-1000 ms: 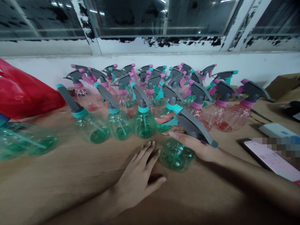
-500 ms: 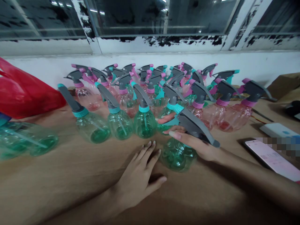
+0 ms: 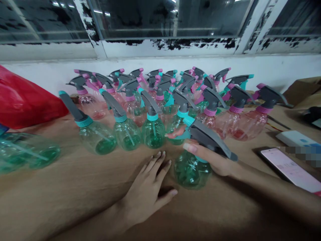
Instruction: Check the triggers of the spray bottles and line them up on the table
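Observation:
My right hand (image 3: 213, 157) is wrapped round the neck of a green spray bottle (image 3: 192, 170) with a grey trigger head and teal collar; the bottle stands on the wooden table (image 3: 75, 187). My left hand (image 3: 149, 189) lies flat on the table just left of that bottle, fingers stretched out, holding nothing. Behind them stand several green spray bottles (image 3: 152, 129) in a front row and several pink ones (image 3: 235, 120) further back and to the right.
A red plastic bag (image 3: 22, 103) lies at the far left, with green bottles lying on their sides (image 3: 27, 154) below it. A phone with a lit screen (image 3: 291, 169) and a white box (image 3: 296, 139) sit at the right. A white wall and windows run behind.
My right hand has set the green bottle more upright and slightly nearer to me. My left hand has stayed flat in place.

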The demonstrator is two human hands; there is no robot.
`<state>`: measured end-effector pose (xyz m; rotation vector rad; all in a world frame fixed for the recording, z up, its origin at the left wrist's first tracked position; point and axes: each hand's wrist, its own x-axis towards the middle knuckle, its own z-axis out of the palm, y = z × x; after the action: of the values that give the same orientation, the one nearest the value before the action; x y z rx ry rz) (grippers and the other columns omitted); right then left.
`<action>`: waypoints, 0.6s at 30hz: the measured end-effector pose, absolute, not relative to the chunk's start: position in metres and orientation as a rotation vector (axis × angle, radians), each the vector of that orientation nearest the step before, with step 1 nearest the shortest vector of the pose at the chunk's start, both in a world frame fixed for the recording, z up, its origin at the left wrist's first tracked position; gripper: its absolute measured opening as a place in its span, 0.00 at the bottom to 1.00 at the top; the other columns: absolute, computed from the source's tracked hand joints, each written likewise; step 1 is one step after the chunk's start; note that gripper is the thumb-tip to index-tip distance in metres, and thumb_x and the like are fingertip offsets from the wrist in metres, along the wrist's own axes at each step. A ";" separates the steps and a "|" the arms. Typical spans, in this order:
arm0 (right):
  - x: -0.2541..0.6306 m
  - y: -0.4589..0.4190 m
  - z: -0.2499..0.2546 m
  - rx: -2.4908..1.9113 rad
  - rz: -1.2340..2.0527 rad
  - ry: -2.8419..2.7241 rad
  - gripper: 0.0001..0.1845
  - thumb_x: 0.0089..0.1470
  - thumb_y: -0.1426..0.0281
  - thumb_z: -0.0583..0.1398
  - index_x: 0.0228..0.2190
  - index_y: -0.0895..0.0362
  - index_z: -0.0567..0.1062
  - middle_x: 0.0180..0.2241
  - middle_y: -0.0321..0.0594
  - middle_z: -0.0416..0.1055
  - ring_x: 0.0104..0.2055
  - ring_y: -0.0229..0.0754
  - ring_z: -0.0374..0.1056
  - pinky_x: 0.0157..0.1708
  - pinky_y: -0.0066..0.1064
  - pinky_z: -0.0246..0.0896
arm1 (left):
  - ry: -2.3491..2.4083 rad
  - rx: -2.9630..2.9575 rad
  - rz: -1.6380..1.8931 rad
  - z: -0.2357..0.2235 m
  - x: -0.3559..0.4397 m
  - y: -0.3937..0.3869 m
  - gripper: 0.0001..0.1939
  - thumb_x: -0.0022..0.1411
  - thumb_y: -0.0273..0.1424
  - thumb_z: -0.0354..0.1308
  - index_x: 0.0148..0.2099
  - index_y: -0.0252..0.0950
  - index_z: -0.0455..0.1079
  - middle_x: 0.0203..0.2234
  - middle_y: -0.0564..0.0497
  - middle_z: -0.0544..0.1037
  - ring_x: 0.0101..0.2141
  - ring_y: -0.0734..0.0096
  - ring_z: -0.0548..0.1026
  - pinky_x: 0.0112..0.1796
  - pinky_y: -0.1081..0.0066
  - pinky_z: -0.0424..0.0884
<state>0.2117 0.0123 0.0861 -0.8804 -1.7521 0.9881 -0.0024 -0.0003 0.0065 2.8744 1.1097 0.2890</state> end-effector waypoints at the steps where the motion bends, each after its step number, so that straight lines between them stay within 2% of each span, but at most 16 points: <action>1: 0.211 0.013 0.086 -0.893 0.990 -1.747 0.12 0.54 0.60 0.60 0.40 0.50 0.73 0.40 0.38 0.74 0.41 0.44 0.71 0.42 0.37 0.66 | 1.112 2.873 0.287 0.007 -0.002 0.000 0.34 0.65 0.49 0.50 0.65 0.33 0.53 0.63 0.41 0.54 0.62 0.53 0.50 0.57 0.54 0.55; 4: 0.210 0.016 0.082 -0.878 1.025 -1.724 0.14 0.53 0.62 0.62 0.42 0.50 0.72 0.44 0.38 0.74 0.43 0.43 0.72 0.44 0.37 0.67 | 1.126 2.873 0.268 0.007 -0.002 0.000 0.35 0.65 0.49 0.49 0.65 0.32 0.53 0.63 0.40 0.55 0.62 0.52 0.51 0.56 0.53 0.56; 7: 0.209 0.019 0.076 -0.781 1.067 -1.687 0.14 0.53 0.65 0.62 0.43 0.50 0.71 0.49 0.36 0.71 0.49 0.41 0.69 0.51 0.33 0.64 | 1.133 2.871 0.240 0.008 -0.001 0.001 0.35 0.65 0.49 0.50 0.65 0.31 0.53 0.63 0.39 0.54 0.62 0.52 0.52 0.56 0.53 0.57; 10: 0.209 0.019 0.073 -0.771 1.051 -1.682 0.15 0.54 0.66 0.61 0.45 0.50 0.71 0.51 0.36 0.69 0.50 0.40 0.68 0.53 0.33 0.62 | 1.131 2.868 0.235 0.009 0.000 0.001 0.34 0.65 0.49 0.50 0.64 0.32 0.54 0.63 0.40 0.54 0.62 0.52 0.52 0.56 0.53 0.57; 16: 0.210 0.018 0.073 -0.811 1.070 -1.689 0.15 0.55 0.64 0.61 0.44 0.51 0.70 0.49 0.36 0.70 0.41 0.38 0.72 0.51 0.35 0.64 | 1.126 2.866 0.257 0.008 -0.001 0.000 0.34 0.64 0.48 0.51 0.64 0.31 0.55 0.63 0.39 0.54 0.62 0.51 0.52 0.56 0.53 0.57; 18: 0.209 0.018 0.073 -0.809 1.062 -1.696 0.14 0.55 0.65 0.60 0.45 0.51 0.70 0.49 0.36 0.70 0.41 0.38 0.72 0.51 0.34 0.64 | 1.127 2.865 0.270 0.008 -0.001 0.000 0.34 0.64 0.48 0.51 0.64 0.31 0.55 0.63 0.39 0.55 0.62 0.51 0.52 0.56 0.53 0.57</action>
<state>0.2095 0.0183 0.0730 -0.8089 -1.6960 1.0618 -0.0010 -0.0002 0.0081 2.8654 1.1265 0.2704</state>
